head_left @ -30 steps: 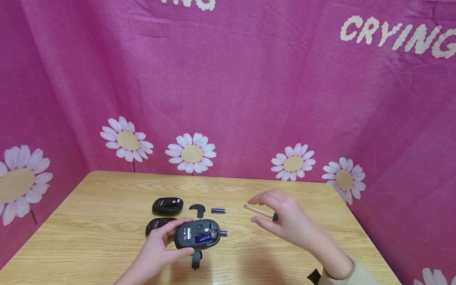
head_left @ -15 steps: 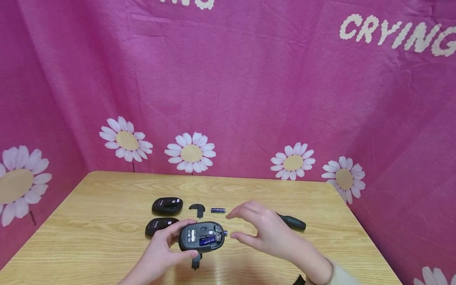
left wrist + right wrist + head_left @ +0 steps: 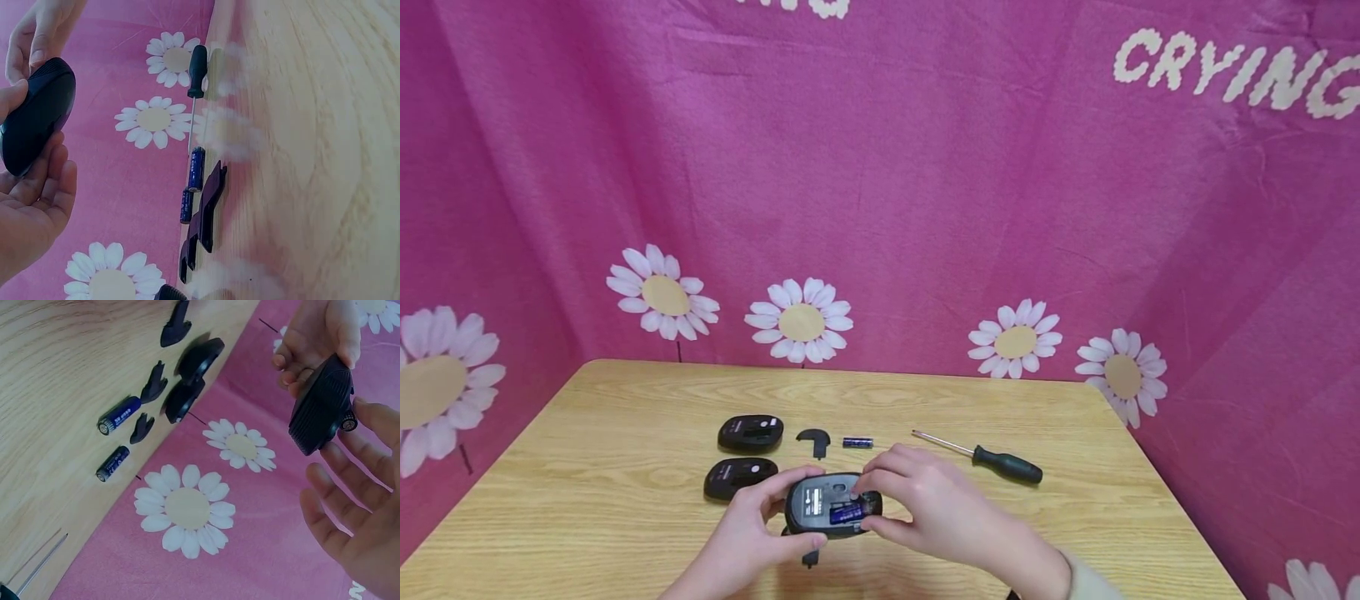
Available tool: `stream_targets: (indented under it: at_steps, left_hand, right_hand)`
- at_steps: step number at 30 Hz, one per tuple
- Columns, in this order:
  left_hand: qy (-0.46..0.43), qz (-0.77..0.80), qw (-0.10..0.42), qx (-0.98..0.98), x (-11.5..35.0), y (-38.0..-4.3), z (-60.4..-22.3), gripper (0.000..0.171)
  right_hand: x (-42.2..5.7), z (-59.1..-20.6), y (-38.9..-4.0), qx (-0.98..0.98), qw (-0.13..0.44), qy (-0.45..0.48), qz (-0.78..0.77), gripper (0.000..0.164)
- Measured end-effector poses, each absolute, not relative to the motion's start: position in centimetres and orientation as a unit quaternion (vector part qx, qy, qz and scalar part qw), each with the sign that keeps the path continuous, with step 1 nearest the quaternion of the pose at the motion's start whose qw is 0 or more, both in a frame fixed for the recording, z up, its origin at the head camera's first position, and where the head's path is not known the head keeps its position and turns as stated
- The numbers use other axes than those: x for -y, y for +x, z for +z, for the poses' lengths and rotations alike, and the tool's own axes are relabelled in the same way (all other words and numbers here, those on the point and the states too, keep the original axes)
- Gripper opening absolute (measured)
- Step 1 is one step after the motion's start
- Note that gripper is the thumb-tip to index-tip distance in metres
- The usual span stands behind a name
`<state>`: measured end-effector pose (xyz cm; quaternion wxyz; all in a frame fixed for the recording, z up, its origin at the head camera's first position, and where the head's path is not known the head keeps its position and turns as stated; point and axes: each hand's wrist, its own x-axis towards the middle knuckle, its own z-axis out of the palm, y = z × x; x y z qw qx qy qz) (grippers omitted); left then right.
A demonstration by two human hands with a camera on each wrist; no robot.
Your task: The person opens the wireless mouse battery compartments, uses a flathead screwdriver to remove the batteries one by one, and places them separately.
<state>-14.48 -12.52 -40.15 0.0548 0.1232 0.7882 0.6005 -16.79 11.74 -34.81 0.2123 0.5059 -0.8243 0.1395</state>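
Observation:
My left hand (image 3: 752,525) grips a black computer mouse (image 3: 815,502) by its left end, underside up. A blue battery (image 3: 847,513) lies in the mouse's uncovered compartment; its end sticks up past the body in the right wrist view. My right hand (image 3: 928,504) is at the mouse's right end, thumb and forefinger on either side of that battery end. Its other fingers (image 3: 328,512) stretch out loosely. Whether the fingertips press on the battery or only on the mouse is unclear.
Two more mice (image 3: 750,433) lie underside up at the left. Black covers (image 3: 814,442) and two loose batteries (image 3: 119,415) rest on the wooden table (image 3: 647,433); the held mouse hides some of them in the head view. A dark-handled screwdriver (image 3: 1009,465) lies to the right.
My right hand has travelled left from over the screwdriver to the mouse's right end. My left hand has shifted slightly right and down with the mouse.

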Motion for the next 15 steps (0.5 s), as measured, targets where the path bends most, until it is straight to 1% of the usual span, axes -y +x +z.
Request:
stream_targets:
  at_steps: [6, 10, 15]
  left_hand:
    - [0.112, 0.606, 0.076, -0.784, 12.42, -14.45, -40.19, 0.064]
    - [0.113, 0.602, 0.075, -0.787, 12.39, -14.44, -40.18, 0.064]
    - [0.113, 0.593, 0.066, -0.795, 12.32, -14.44, -40.07, 0.063]
  right_hand:
    - [-11.64, -35.07, -16.76, 0.815, 0.229, 0.519, 0.122, 0.020]
    - [-11.61, -35.12, -16.82, 0.808, 0.239, 0.525, 0.122, 0.019]
    - [-11.72, -35.08, -16.69, 0.808, 0.239, 0.526, 0.118, 0.019]
